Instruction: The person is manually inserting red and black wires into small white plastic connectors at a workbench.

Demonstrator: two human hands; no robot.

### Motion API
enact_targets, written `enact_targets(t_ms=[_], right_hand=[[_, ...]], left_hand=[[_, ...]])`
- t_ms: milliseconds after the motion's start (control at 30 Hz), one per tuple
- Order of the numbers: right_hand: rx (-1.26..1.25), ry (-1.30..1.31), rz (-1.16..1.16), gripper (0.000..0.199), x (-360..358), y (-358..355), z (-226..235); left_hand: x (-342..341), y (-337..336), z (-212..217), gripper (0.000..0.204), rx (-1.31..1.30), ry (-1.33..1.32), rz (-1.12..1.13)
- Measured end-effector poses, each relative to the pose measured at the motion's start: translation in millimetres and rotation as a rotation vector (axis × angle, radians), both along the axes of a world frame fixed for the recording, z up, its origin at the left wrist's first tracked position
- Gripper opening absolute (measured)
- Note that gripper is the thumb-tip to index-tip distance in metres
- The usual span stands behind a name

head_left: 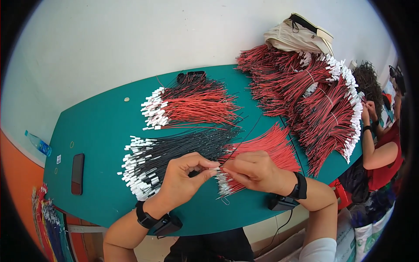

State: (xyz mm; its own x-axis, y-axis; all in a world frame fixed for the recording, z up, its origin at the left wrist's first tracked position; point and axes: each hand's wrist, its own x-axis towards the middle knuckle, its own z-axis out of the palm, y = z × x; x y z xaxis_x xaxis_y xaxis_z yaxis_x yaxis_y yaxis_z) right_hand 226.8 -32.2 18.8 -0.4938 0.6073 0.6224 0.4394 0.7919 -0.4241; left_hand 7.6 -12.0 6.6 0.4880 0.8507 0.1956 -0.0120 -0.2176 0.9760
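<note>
The left hand (185,174) comes up from the near edge of the table, its forearm slanting inward with a black wristband (147,215); thumb and forefinger reach to the right and pinch a small white connector (214,169) between their tips. The right hand (257,170), its arm bent at the elbow, points left with fingers curled and tips just beside the connector. A thin dark wire (248,136) slants up beyond those tips; whether they grip it I cannot tell. Both hands are over the middle of the table's near half.

Past the table's left edge stands an orange wall panel (19,170), with a plastic bottle (38,143) near that edge. On the green table (102,174), a dark smartphone (77,174) lies toward the left end. Black wires (170,146) with white ends spread beside and behind the left hand; a red and black wire bunch (196,102) lies near the far edge. Red wires (273,150) fan out behind the right hand. A large heap of red and black wires (301,96) fills the far right corner, a beige bag (290,37) at its far side. Past the right edge sits another person (384,153) in red.
</note>
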Motion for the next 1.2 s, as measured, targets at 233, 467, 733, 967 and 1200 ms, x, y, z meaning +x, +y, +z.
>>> enact_targets(t_ms=[233, 467, 733, 967, 1200], right_hand=[[-0.104, 0.085, 0.045, 0.012, -1, 0, -5], [-0.151, 0.056, 0.049, 0.011, -1, 0, -6], [0.150, -0.083, -0.136, 0.016, 14, 17, 10], [0.345, -0.029, -0.225, 0.017, 18, 22, 21], [-0.137, -0.393, 0.001, 0.010, 24, 15, 10]], left_hand=[[-1, -1, 0, 0.015, 0.054, 0.086, -0.014], [0, -2, 0, 0.015, 0.083, 0.086, -0.017], [-1, 20, 19, 0.009, 0.094, -0.019, 0.139], [-26, 125, 52, 0.010, 0.399, 0.316, 0.488], [-80, 163, 18, 0.018, 0.628, 0.738, 0.653]])
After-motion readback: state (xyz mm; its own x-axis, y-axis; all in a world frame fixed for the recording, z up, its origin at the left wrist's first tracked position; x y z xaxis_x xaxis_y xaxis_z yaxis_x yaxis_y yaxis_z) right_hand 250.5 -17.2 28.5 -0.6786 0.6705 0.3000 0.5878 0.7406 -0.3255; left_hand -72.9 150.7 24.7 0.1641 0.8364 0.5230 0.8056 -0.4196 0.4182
